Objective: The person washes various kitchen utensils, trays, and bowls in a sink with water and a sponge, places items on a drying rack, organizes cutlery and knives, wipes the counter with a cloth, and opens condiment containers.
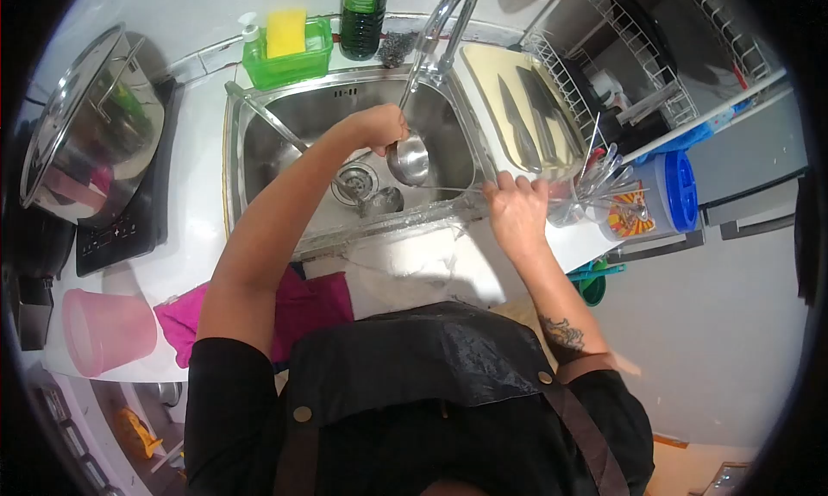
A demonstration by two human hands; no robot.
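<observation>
Over the sink (267, 181), a metal ladle (409, 161) is held between my two hands. My right hand (517, 207) is closed round its thin handle near the sink's right edge. At the bowl end, my left hand (379, 128) has its fingers curled against the rim; whether something small is inside them is hidden. Below, a second ladle-like utensil (382, 202) lies by the drain (354, 184). A long metal handle (274, 119) leans across the sink's back left corner. The curved faucet (444, 21) stands just behind my left hand.
A green caddy (289, 67) holds a yellow sponge (285, 34), beside a dark bottle (362, 17). Knives (522, 121) lie on a cutting board (487, 65) at right, near a utensil cup (565, 204). At left are a large pot (112, 142), a pink tub (108, 332) and magenta cloth (319, 302).
</observation>
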